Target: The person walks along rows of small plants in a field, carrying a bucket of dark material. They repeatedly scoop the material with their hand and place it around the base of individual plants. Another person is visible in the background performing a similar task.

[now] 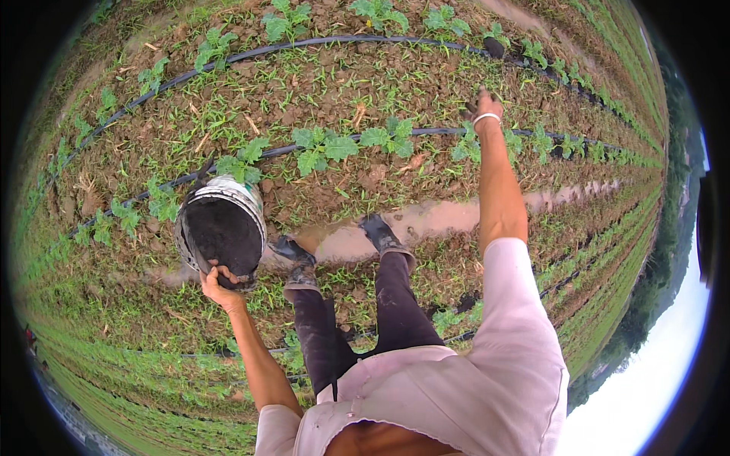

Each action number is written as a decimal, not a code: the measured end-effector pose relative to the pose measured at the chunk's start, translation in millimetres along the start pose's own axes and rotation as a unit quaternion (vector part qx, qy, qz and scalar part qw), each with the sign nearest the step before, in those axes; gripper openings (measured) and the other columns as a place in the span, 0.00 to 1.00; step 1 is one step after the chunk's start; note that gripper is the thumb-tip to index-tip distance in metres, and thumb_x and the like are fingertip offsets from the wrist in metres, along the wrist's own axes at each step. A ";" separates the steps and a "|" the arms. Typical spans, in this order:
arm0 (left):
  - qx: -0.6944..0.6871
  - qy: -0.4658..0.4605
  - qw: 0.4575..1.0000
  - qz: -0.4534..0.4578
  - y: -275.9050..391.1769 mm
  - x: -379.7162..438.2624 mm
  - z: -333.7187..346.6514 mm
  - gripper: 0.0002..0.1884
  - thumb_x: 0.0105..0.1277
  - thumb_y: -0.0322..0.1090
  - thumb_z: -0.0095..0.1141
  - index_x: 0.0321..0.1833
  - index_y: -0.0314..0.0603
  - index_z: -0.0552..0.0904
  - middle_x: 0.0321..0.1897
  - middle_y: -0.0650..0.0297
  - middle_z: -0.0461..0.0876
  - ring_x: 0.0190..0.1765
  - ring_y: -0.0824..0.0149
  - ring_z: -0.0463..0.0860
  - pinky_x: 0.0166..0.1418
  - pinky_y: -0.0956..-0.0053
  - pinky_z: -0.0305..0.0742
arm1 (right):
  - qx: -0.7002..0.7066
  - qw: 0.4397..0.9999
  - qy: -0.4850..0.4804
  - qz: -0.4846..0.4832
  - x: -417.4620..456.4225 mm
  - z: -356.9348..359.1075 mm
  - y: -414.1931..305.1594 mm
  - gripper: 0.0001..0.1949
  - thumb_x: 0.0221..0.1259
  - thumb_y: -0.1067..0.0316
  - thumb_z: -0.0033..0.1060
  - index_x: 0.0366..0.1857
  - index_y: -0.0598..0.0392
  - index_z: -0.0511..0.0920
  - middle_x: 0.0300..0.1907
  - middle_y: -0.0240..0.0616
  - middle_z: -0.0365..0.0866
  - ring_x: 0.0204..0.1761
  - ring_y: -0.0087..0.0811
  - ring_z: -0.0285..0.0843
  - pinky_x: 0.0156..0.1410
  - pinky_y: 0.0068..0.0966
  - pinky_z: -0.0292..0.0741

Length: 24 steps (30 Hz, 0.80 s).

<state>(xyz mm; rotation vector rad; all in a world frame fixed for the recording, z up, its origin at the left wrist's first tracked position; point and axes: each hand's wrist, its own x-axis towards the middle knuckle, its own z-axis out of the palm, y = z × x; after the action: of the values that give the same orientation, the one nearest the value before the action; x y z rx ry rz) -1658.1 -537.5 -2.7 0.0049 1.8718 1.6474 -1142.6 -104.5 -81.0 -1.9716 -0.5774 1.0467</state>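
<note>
My left hand (221,285) grips the near rim of a white plastic bucket (258,196). The bucket tilts toward me, and dark, fine, soil-like material (225,233) fills much of it. Stretched out far to the right, my right hand (485,107) is empty, its fingers spread and darkened, with a white band (487,118) at the wrist. Just beyond its fingertips is a dark clump (494,48) by the far black drip hose (353,39); whether it touches the ground cannot be told. Leafy green seedlings (319,149) line the nearer drip hose (436,131).
My muddy boots (379,231) stand at a furrow with brown water (422,225). Small weeds and clods cover the soil (353,85) between the rows. Further planted rows (159,370) run behind me. Wooded hills (656,296) rise at the right edge.
</note>
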 end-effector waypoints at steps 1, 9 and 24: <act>0.006 0.007 1.000 0.002 0.4 1.3 0.3 0.14 0.57 0.36 0.49 0.42 0.32 0.73 0.16 0.63 0.69 0.15 0.71 0.65 0.19 0.77 0.63 | -0.043 0.999 -0.020 -0.023 -11.4 3.5 23.8 0.28 0.63 0.59 0.58 0.64 0.55 0.61 0.57 0.52 0.69 0.47 0.47 0.78 0.45 0.51 0.82; 0.024 0.027 0.999 -0.004 15.5 5.3 -3.4 0.16 0.55 0.35 0.50 0.43 0.30 0.74 0.18 0.62 0.72 0.17 0.69 0.67 0.23 0.77 0.65 | -0.189 0.934 -0.250 -0.170 -291.3 101.2 174.9 0.10 0.53 0.66 0.61 0.36 0.59 0.83 0.33 0.47 0.84 0.34 0.37 0.82 0.45 0.30 0.77; -0.033 -0.021 0.999 -0.030 14.1 11.5 -17.3 0.15 0.54 0.31 0.50 0.43 0.30 0.74 0.17 0.62 0.70 0.15 0.72 0.66 0.20 0.79 0.61 | -0.592 0.450 -0.532 -0.405 -522.5 288.1 241.4 0.39 0.48 0.45 0.66 0.64 0.54 0.67 0.66 0.55 0.63 0.65 0.55 0.59 0.65 0.49 0.58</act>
<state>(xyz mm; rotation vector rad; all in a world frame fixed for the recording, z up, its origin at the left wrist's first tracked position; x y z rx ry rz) -1680.8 -545.3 5.0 -0.0434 1.7694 1.6541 -1665.7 -476.0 -132.2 -1.0329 -3.2741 1.1254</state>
